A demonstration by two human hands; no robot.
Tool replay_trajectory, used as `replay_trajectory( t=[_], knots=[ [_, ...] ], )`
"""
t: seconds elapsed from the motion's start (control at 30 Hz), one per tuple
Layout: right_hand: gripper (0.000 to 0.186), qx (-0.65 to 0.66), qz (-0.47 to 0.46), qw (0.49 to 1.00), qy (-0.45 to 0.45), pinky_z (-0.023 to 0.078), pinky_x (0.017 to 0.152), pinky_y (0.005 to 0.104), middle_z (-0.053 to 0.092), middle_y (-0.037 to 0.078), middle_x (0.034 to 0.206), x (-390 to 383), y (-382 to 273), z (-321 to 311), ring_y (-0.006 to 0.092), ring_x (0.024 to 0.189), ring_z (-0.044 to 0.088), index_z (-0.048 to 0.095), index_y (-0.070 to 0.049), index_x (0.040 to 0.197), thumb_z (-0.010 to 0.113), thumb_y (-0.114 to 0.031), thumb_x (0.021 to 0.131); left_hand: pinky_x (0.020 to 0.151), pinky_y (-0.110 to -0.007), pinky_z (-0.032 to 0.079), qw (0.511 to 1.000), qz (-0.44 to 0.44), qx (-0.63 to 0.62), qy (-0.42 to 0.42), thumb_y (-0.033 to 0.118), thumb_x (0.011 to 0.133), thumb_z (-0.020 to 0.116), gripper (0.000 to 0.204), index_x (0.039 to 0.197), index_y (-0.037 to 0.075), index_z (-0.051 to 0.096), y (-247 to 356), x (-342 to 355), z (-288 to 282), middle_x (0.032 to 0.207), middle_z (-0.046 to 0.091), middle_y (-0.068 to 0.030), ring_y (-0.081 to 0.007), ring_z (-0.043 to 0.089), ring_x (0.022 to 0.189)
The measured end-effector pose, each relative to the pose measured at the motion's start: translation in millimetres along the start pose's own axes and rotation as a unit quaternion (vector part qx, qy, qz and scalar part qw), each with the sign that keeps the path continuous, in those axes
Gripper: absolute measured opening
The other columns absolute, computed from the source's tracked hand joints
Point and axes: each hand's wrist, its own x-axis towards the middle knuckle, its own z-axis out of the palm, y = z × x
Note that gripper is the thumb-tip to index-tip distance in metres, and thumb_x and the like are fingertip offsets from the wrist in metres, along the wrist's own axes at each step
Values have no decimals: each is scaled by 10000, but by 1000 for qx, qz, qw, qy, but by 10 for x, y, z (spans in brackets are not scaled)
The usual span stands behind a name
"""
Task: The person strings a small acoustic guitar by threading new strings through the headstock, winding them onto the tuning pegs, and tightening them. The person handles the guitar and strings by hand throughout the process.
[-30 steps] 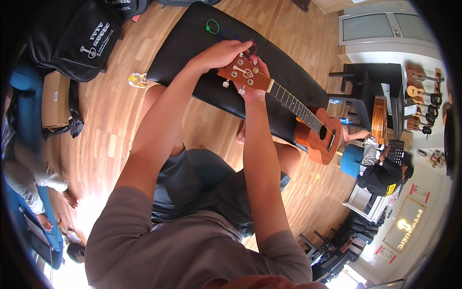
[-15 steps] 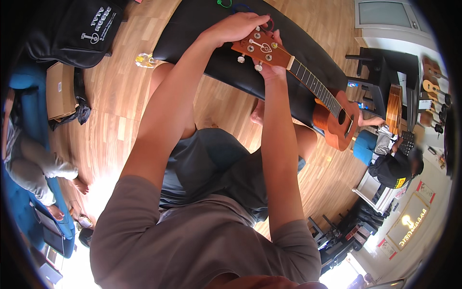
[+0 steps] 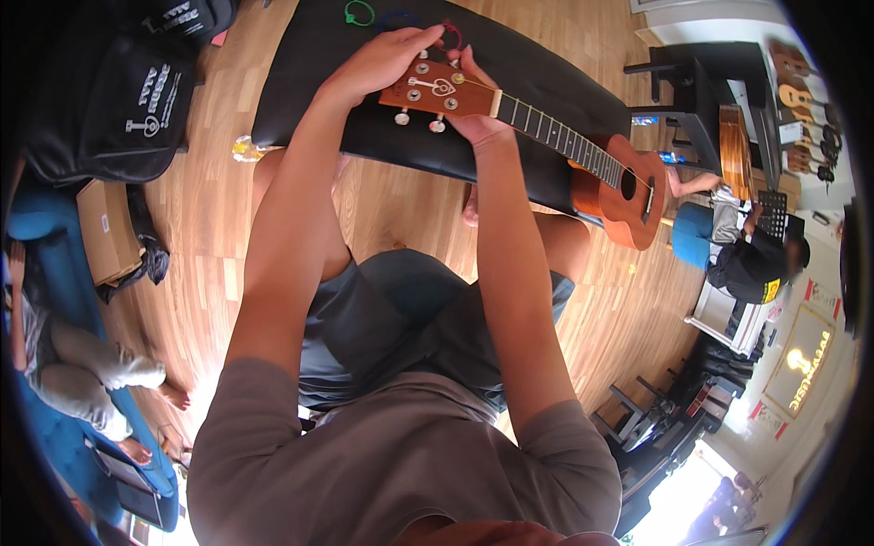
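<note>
A brown ukulele lies across the black padded bench, its body at the right and its headstock toward me. Chrome-coloured tuning pegs with pale knobs stick out from the headstock, and one thin string runs over the fretboard. My left hand is closed at the headstock's far edge; what its fingers grip is hidden. From below, my right hand wraps around where neck and headstock meet, one fingertip showing on the far side. A red coiled string is beside the fingertips of both hands; I cannot tell whether either holds it.
On the black bench are a green coil and a blue coil. A crumpled clear and yellow wrapper lies by its left end. Black bags and a cardboard box stand left. Another person sits far right.
The whole view has shifted, so the ukulele and both hands appear farther left. My hands keep nearly the same hold at the headstock.
</note>
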Motion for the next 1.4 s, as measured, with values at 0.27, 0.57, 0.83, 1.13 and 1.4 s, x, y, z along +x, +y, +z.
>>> replay_trajectory(
  t=[0.27,0.57,0.83,1.13,1.4],
  knots=[
    [202,10,48,998,-49,575,905,406,711,47,1058,17,45,-156,228,996,693,697,-107,1080,608,-277,1018,840,-253,526,1000,-9,-3,-23,583,1014,489,549,1282,135,657,58,-130,-19,1097,665,-36,-101,679,941],
    [178,-14,76,997,16,599,804,367,671,60,1015,70,92,-152,212,898,686,659,-77,1070,690,-218,967,901,-296,491,1000,10,16,-23,642,990,479,640,1309,112,641,-52,-100,-7,1112,672,-49,-134,640,1007],
    [164,-218,5,976,-8,581,744,283,689,35,988,73,-59,11,123,881,689,663,-59,1093,680,-121,942,857,-293,493,998,10,62,0,646,982,500,660,1303,84,630,4,-148,33,1057,687,-45,-130,638,951],
    [281,-21,41,999,24,595,810,376,698,116,1024,-97,0,-20,239,929,698,659,-29,1151,653,-261,992,869,-271,531,1000,1,-5,-23,614,1004,485,601,1342,136,623,29,-67,-2,1154,658,-73,-119,673,1021],
    [135,-24,70,996,52,590,762,341,657,42,939,8,10,-97,176,866,689,636,-68,1038,668,-174,960,914,-277,515,999,-14,21,-27,622,1001,480,622,1357,128,607,26,-75,1,1226,639,-90,-136,667,1060]
  ],
)
